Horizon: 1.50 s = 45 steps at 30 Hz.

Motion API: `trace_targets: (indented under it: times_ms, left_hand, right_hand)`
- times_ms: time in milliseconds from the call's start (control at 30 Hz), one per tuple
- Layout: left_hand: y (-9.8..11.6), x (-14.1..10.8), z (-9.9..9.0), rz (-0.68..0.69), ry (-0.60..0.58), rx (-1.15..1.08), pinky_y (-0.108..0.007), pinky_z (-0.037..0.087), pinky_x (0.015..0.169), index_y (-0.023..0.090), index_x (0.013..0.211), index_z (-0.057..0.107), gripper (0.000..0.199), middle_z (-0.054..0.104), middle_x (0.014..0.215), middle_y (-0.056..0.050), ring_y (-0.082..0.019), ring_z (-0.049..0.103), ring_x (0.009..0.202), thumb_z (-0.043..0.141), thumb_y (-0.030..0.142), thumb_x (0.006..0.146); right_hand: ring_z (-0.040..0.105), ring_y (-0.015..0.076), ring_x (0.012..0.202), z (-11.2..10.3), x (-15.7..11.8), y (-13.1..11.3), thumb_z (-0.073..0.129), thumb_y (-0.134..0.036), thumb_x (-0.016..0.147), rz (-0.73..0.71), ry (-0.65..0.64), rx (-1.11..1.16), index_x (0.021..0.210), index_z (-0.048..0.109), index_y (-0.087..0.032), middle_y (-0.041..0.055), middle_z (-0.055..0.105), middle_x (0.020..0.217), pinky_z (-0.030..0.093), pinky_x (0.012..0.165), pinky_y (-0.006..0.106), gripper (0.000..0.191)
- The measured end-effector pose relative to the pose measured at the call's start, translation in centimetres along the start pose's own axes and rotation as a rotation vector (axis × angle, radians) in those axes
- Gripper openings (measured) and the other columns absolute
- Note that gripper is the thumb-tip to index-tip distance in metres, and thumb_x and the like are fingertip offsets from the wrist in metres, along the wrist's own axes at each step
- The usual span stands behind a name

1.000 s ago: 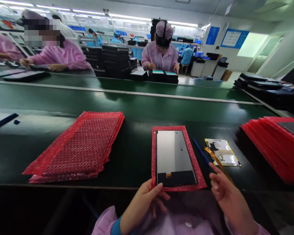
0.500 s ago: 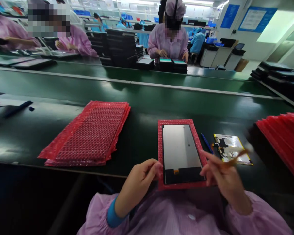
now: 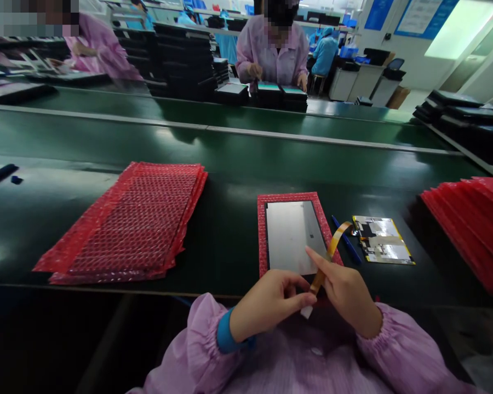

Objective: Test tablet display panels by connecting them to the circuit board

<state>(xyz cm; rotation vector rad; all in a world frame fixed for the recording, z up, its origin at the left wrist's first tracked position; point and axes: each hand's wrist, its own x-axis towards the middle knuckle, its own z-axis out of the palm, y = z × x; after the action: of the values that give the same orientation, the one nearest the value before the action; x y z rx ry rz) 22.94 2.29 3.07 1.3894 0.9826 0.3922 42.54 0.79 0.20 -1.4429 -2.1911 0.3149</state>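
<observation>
An orange ribbon cable (image 3: 338,238) runs from a flat board with silvery parts and yellow edges (image 3: 386,241) over to my hands. The fingertips of my left hand (image 3: 273,301) pinch its near end, by a small white tab (image 3: 307,312). My right hand (image 3: 349,293) grips the ribbon further along, its index finger stretched over the screen panel (image 3: 290,232). This grey-backed panel lies on a red bubble-wrap bag (image 3: 263,241); my hands hide its lower part. A blue pen (image 3: 348,243) rests between bag and board.
A stack of red bubble-wrap bags (image 3: 127,224) lies to the left, more red bags (image 3: 472,230) to the right. Beyond a pale rail (image 3: 230,129) stand black stacks (image 3: 184,60) and a co-worker (image 3: 273,49). Dark trays (image 3: 468,120) are piled at far right.
My right hand has brought the ribbon cable left and down over the panel. My left hand has moved right from the bag's edge and taken the cable's end. The view has shifted slightly.
</observation>
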Motion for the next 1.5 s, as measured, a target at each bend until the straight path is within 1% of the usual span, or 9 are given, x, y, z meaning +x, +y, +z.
trace_targets:
  times_ms: [200, 300, 400, 533, 633, 733, 933, 1167, 1500]
  left_hand:
    - [0.4, 1.2, 0.5, 0.056, 0.126, -0.198, -0.021, 0.031, 0.05, 0.011, 0.067, 0.072, 0.035, 0.059, 0.055, 0.0, -0.01, 0.045, 0.052, 0.067, 0.044, 0.077]
    - [0.2, 1.7, 0.9, 0.153, 0.253, -0.183, -0.022, 0.038, 0.055, 0.012, 0.069, 0.074, 0.034, 0.065, 0.06, -0.001, -0.013, 0.053, 0.058, 0.065, 0.042, 0.081]
    - [-0.6, 1.6, 1.4, 0.28, 0.423, 0.04, -0.024, 0.046, 0.064, 0.015, 0.091, 0.076, 0.028, 0.071, 0.078, -0.004, -0.016, 0.06, 0.069, 0.059, 0.038, 0.088]
    - [-3.1, 0.2, 1.3, 0.503, 0.612, 0.593, -0.038, 0.052, 0.085, 0.018, 0.107, 0.072, 0.028, 0.071, 0.105, -0.01, -0.025, 0.063, 0.097, 0.065, 0.036, 0.087]
    - [-5.3, -1.1, 1.0, 0.573, 0.597, 0.898, -0.051, 0.049, 0.094, 0.019, 0.113, 0.069, 0.031, 0.067, 0.123, -0.011, -0.032, 0.058, 0.116, 0.069, 0.028, 0.084]
    - [-6.7, -1.8, 0.6, 0.588, 0.575, 0.984, -0.052, 0.047, 0.099, 0.023, 0.123, 0.064, 0.037, 0.064, 0.13, -0.01, -0.031, 0.056, 0.121, 0.066, 0.025, 0.086]
    - [-6.8, -1.6, -0.3, 0.562, 0.521, 0.862, -0.057, 0.045, 0.103, 0.027, 0.117, 0.067, 0.034, 0.064, 0.13, -0.008, -0.03, 0.055, 0.124, 0.07, 0.024, 0.083]
    - [-6.3, -1.5, -0.8, 0.464, 0.44, 0.707, -0.061, 0.04, 0.108, 0.027, 0.112, 0.068, 0.037, 0.064, 0.13, -0.007, -0.03, 0.053, 0.126, 0.073, 0.015, 0.078]
    - [-5.7, -1.9, -0.5, 0.383, 0.428, 0.606, -0.062, 0.033, 0.112, 0.023, 0.103, 0.065, 0.032, 0.062, 0.131, -0.007, -0.028, 0.05, 0.129, 0.067, 0.007, 0.075]
  right_hand:
    - [0.058, 0.0147, 0.058, 0.0, -0.5, -1.4, 0.053, -0.03, 0.093, 0.242, 0.243, 0.41, 0.138, 0.043, -0.027, 0.0039, 0.068, 0.096, 0.049, 0.057, 0.027, 0.046]
    - [0.059, 0.0128, 0.06, 0.4, -0.3, -2.0, 0.068, -0.039, 0.085, 0.388, 0.134, 0.828, 0.121, 0.051, -0.024, 0.0034, 0.068, 0.095, 0.047, 0.051, 0.023, 0.043]
    - [0.064, 0.0159, 0.072, 0.8, 0.4, -1.8, 0.073, -0.041, 0.08, 0.461, 0.041, 1.008, 0.105, 0.061, -0.02, 0.0041, 0.07, 0.087, 0.05, 0.059, 0.024, 0.034]
    - [0.062, 0.0144, 0.066, 0.7, 1.1, -0.6, 0.075, -0.039, 0.077, 0.53, 0.245, 0.992, 0.093, 0.069, -0.019, 0.0048, 0.073, 0.085, 0.045, 0.051, 0.021, 0.026]
    - [0.061, 0.0137, 0.062, 0.0, 1.1, -0.4, 0.076, -0.039, 0.076, 0.57, 0.337, 1.008, 0.09, 0.071, -0.02, 0.0042, 0.074, 0.083, 0.041, 0.045, 0.019, 0.024]
    - [0.065, 0.0175, 0.071, -0.5, 1.1, -1.1, 0.076, -0.037, 0.076, 0.512, 0.288, 0.976, 0.085, 0.073, -0.021, 0.0045, 0.074, 0.083, 0.051, 0.06, 0.025, 0.019]
    - [0.062, 0.0204, 0.078, 0.8, 1.7, -2.1, 0.07, -0.04, 0.081, 0.365, 0.106, 0.817, 0.077, 0.072, -0.02, 0.0046, 0.07, 0.083, 0.047, 0.068, 0.031, 0.02]
    - [0.061, 0.0171, 0.064, 3.3, 2.0, -2.1, 0.071, -0.038, 0.076, 0.412, 0.036, 0.883, 0.077, 0.068, -0.019, 0.0033, 0.07, 0.077, 0.048, 0.06, 0.028, 0.019]
    - [0.059, 0.0142, 0.056, 3.0, 2.4, -2.2, 0.076, -0.042, 0.07, 0.522, 0.079, 1.06, 0.084, 0.071, -0.016, 0.0043, 0.07, 0.074, 0.051, 0.046, 0.024, 0.03]
